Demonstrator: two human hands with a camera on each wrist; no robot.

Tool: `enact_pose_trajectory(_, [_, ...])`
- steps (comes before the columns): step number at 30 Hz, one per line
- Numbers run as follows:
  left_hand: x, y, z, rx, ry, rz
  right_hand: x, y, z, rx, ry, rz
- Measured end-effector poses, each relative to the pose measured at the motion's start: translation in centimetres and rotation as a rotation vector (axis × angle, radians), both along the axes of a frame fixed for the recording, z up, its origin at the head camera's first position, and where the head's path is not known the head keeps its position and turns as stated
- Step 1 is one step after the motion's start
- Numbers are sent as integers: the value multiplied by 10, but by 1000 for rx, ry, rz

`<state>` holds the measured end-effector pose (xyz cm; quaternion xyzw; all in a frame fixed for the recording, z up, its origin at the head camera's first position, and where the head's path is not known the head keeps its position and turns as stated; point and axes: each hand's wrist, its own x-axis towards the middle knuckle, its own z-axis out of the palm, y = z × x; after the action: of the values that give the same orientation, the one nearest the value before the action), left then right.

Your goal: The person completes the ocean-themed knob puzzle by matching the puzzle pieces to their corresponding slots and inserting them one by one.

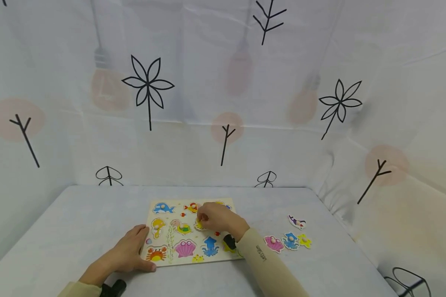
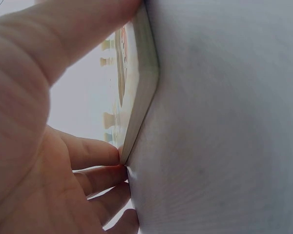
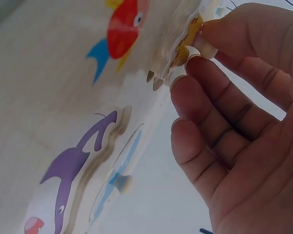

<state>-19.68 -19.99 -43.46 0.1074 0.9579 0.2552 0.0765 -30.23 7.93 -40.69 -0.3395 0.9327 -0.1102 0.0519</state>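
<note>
A pale wooden puzzle board (image 1: 186,262) with sea-animal pictures lies on the table. My left hand (image 1: 128,251) holds its near left corner, fingers at the left side and thumb by the near edge. Over the board's upper right part, my right hand (image 1: 221,218) pinches the knob of a yellow puzzle piece (image 3: 193,31), which sits at the board; whether it is fully seated I cannot tell. Around it are a red fish picture (image 3: 123,31), a purple dolphin picture (image 3: 68,161) in a recess, and a knobbed piece with blue (image 3: 112,185). My right forearm hides part of the board.
Right of the board lie loose knobbed pieces: a pink shell (image 1: 274,243), a blue squid-like piece (image 1: 290,241), a yellow star-like piece (image 1: 304,241) and a purple dolphin-like piece (image 1: 296,222). White printed cloth (image 1: 193,152) hangs behind and beside the table.
</note>
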Motion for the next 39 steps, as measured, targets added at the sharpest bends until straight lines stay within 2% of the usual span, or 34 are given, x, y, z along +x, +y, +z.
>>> enact_pose_trajectory(11, [1,2,2,4,3,6,-3,-2,-2,42,-2,-32])
enact_pose_trajectory(20, [2,2,2,8,8,6,-3,-5,-2,28,-20,-54])
enact_pose_trajectory(29, [2,1,1,11,19,-3,-5,-5,-4,43,9,-26])
enact_pose_trajectory(39, [1,0,0,0,7,0,-5,-5,-5,41,-1,-25])
